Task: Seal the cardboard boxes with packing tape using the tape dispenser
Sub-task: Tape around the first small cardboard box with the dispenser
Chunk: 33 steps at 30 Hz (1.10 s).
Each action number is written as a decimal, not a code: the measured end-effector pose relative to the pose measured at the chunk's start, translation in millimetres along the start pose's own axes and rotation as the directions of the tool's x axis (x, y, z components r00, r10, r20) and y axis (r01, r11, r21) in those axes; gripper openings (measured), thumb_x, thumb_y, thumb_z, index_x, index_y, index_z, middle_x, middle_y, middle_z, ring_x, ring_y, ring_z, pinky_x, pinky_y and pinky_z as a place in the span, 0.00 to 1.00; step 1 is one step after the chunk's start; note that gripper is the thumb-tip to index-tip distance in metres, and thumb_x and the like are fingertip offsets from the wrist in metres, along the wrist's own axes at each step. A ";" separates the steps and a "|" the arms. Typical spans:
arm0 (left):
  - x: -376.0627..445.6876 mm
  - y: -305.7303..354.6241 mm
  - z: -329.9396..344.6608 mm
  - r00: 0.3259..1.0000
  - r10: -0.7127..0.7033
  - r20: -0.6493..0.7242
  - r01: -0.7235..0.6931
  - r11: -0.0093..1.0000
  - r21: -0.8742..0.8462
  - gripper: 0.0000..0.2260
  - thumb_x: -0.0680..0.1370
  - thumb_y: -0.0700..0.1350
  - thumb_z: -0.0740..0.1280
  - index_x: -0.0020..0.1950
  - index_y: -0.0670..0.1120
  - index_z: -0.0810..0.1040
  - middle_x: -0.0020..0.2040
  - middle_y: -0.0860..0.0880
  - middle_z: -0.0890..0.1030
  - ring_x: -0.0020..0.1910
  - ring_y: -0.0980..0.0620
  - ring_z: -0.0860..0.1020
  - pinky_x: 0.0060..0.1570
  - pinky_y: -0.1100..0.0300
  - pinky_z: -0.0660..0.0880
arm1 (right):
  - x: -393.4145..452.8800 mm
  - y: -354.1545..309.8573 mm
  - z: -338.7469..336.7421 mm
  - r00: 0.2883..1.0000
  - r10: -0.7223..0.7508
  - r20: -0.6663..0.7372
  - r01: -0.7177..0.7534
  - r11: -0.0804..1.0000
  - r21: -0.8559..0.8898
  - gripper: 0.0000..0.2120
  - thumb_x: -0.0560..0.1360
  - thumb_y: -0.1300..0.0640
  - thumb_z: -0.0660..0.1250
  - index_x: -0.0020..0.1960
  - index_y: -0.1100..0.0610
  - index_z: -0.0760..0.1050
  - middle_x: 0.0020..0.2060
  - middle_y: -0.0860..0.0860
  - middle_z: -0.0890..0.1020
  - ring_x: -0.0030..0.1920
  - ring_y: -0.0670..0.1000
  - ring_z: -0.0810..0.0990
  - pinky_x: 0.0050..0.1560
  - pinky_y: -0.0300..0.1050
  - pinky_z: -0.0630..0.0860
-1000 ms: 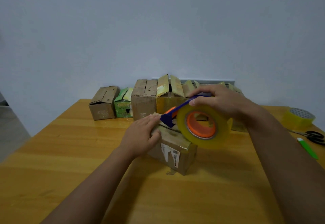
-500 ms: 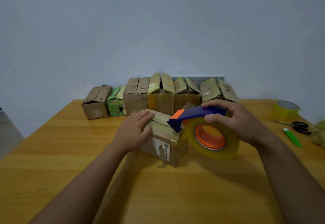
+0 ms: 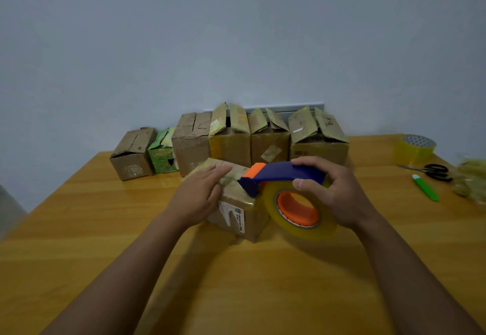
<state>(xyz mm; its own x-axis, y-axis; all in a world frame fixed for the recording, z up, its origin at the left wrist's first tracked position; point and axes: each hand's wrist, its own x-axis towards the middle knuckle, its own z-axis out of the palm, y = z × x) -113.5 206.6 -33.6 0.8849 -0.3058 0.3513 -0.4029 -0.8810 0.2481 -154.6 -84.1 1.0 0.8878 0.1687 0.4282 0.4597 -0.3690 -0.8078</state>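
A small cardboard box [image 3: 236, 216] with a white label lies on the wooden table [image 3: 79, 229] in front of me. My left hand [image 3: 200, 195] rests flat on its top left side, fingers straight. My right hand [image 3: 334, 195] grips the blue and orange tape dispenser [image 3: 278, 174], which carries a big roll of clear yellowish tape [image 3: 299, 211] with an orange core. The dispenser's nose touches the box's top near its right edge, and the roll hangs beside the box's right side.
A row of several cardboard boxes [image 3: 231, 137] with raised flaps stands at the back by the wall, a green one [image 3: 163, 153] among them. At the right lie a spare tape roll [image 3: 415, 148], scissors [image 3: 434, 170], a green cutter [image 3: 424, 187] and crumpled tape [image 3: 470, 179].
My right hand has drawn the dispenser across the box top toward the right and down, so the roll now sits lower beside the box. My left hand stays on the box.
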 end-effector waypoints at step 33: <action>-8.0 38.8 26.8 0.987 0.153 -0.042 -0.142 0.971 0.194 0.31 0.79 0.68 0.48 0.74 0.52 0.68 0.73 0.50 0.70 0.73 0.50 0.67 0.70 0.50 0.66 | -31.6 22.8 12.2 0.999 0.031 -0.023 -0.027 0.987 0.159 0.23 0.63 0.36 0.70 0.58 0.30 0.74 0.56 0.31 0.74 0.57 0.39 0.75 0.47 0.33 0.76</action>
<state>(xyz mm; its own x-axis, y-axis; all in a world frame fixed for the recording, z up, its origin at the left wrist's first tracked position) -130.0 165.2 -51.0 0.8021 -0.4217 0.4229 -0.4718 -0.8816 0.0156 -172.0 -86.8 -35.9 0.9011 0.1361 0.4117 0.4328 -0.2233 -0.8734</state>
